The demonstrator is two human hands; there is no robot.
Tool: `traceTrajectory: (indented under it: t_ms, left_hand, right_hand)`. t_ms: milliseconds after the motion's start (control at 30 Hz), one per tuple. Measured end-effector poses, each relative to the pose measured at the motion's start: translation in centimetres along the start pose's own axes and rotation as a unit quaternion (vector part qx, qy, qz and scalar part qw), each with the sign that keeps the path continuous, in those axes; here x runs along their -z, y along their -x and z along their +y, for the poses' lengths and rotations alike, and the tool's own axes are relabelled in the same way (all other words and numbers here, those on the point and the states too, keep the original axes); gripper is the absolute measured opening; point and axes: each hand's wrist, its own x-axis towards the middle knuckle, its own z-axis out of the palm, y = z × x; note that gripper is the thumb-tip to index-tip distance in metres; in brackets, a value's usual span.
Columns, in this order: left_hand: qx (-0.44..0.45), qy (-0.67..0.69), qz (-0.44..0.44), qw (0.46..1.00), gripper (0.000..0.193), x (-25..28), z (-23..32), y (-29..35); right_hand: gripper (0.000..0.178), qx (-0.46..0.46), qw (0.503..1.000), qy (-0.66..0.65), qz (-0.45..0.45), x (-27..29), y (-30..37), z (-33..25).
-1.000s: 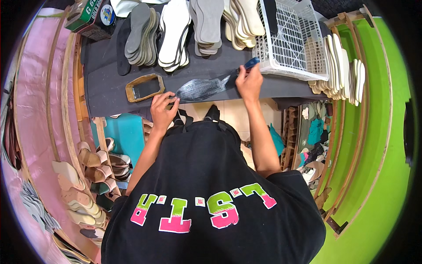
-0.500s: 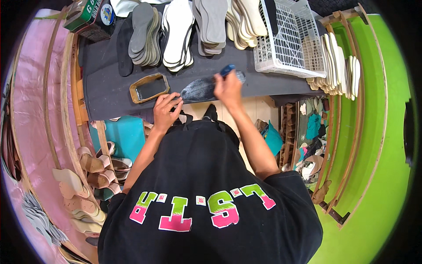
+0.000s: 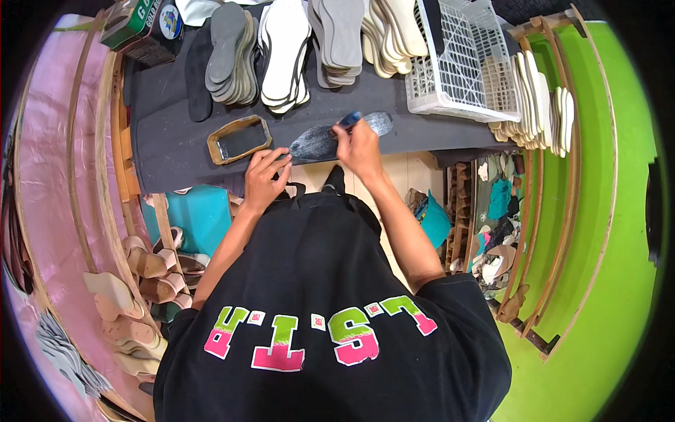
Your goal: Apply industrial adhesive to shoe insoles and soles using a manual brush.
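The right hand (image 3: 360,144) is closing its grip around a blue-handled brush (image 3: 349,119), pressing it onto a grey insole (image 3: 330,138) lying near the front edge of the dark table (image 3: 176,141). The left hand (image 3: 266,176) is pinning the insole's near end, fingers flat and together. Just left, a shallow wooden-rimmed tray (image 3: 239,138) is sitting. Behind, stacks of grey and white insoles (image 3: 285,49) are lining the table, with a white plastic basket (image 3: 464,63) at the right. Pink and green walls are curving around, and shelves of heels (image 3: 133,281) are standing lower left.
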Motion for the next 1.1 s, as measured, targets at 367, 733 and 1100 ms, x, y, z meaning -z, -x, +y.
traceTrajectory:
  t_ms: [367,733,1100]
  left_hand:
    - [-0.009,-0.025,0.002,1.0,0.022,0.2,0.8,0.3]
    - [0.002,-0.032,-0.003,0.999,0.024,0.0,0.9,0.5]
    - [-0.005,-0.028,0.013,1.0,0.023,-0.1,1.0,0.3]
  right_hand:
    - [0.021,-0.156,0.98,0.073,0.102,8.6,-1.0,4.9]
    - [0.017,-0.087,0.989,0.077,0.093,7.9,-1.7,7.5]
    - [0.015,-0.029,0.99,0.108,0.085,7.6,-2.5,7.3]
